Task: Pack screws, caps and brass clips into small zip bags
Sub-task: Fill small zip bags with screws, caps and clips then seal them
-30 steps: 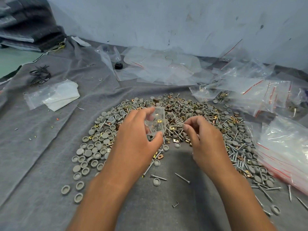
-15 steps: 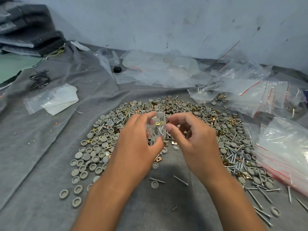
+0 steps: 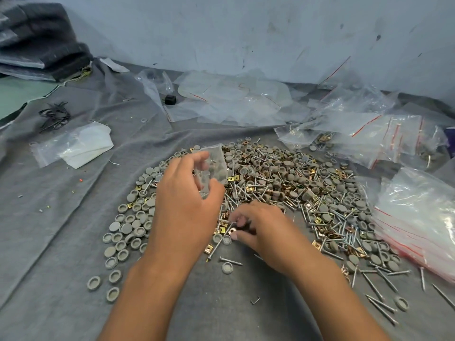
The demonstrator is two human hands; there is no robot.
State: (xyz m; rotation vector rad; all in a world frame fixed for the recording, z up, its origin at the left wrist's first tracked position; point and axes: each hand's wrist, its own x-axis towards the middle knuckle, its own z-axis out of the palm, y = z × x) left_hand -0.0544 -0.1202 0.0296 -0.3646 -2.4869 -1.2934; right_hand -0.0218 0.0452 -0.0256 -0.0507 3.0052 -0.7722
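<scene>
A small zip bag, pinched upright between the left hand's thumb and curled fingers, hangs over a heap of grey caps, screws and brass clips. Nearside of the heap, the right hand pinches at loose pieces; which one is unclear. Right of it lie red-striped bags; beyond, crumpled plastic.
</scene>
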